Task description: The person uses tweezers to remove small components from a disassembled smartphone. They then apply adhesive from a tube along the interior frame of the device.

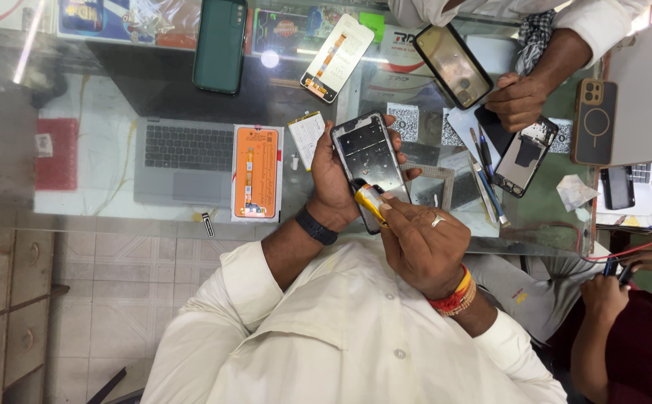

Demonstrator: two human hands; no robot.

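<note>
Head view: an opened phone frame, dark and bare inside with its back off, is held over the glass counter, near a laptop and an orange parts box. The left hand wraps around the frame; the right hand pinches a yellow tool against its lower edge.

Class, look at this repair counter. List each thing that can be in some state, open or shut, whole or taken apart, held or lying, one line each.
Left hand: holds the phone frame.
Phone frame: opened up, insides showing.
Right hand: pinches a yellow tool against the frame's lower end.
Laptop: open, under the glass counter.
Orange box: lying flat on the counter.
Green phone: lying flat, back side showing.
Second opened phone: lying under another person's hand.
</note>
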